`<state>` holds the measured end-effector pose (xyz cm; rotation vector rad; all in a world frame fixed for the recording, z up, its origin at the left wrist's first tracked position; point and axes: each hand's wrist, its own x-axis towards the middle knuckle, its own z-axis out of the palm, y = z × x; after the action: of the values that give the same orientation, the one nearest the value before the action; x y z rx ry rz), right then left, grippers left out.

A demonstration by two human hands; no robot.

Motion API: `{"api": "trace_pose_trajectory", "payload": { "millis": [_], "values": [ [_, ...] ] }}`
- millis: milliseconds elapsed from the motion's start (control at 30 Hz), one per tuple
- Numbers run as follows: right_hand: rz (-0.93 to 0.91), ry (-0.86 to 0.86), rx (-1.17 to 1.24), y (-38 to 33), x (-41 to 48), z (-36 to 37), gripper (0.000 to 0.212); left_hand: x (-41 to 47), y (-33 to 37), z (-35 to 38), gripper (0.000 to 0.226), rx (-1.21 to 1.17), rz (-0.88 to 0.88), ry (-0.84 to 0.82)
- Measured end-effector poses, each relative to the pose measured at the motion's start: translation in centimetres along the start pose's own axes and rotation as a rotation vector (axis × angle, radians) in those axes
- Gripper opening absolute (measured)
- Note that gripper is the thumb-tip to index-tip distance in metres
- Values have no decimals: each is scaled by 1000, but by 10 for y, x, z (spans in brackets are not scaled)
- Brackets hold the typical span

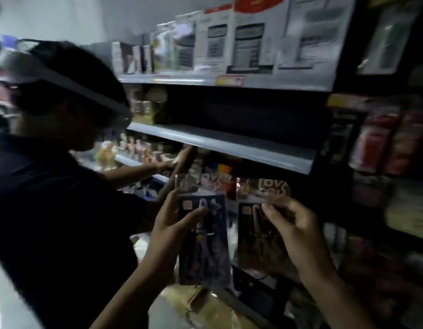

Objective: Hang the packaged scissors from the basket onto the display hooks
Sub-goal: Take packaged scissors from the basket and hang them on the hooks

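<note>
Two scissors packs side by side before the shelving: left pack (205, 245) in the left hand (167, 224), right pack (255, 238) in the right hand (293, 229). Calculator packs (248, 48) stand on the top shelf (182, 79); a second person (51, 186) stands left.

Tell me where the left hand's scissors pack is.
In the head view, the scissors pack sits low at centre in the left hand, just left of a second pack pinched by the right hand.
</note>
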<state>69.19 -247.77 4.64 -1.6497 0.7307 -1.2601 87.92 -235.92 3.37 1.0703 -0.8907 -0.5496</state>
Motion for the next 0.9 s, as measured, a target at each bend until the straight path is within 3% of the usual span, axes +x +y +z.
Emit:
{"api": "trace_pose_trajectory", "payload": {
  "millis": [267, 500, 567, 733, 800, 900],
  "values": [
    [-88, 354, -192, -30, 19, -113, 15, 48, 2, 120, 28, -67, -10, -313],
    [50, 509, -226, -48, 33, -200, 6, 57, 10, 214, 27, -181, -6, -506],
    [83, 506, -234, -47, 35, -224, 14, 54, 16, 240, 25, -186, -6, -544],
    [74, 421, -256, -56, 45, -273, 62, 61, 20, 309, 26, -190, 13, -575],
    [50, 384, -282, -61, 49, -297, 59, 64, 21, 336, 26, -178, 33, -577],
    [68, 305, -272, -70, 65, -332, 29, 71, 22, 372, 27, -166, 61, -567]
  ]
}}
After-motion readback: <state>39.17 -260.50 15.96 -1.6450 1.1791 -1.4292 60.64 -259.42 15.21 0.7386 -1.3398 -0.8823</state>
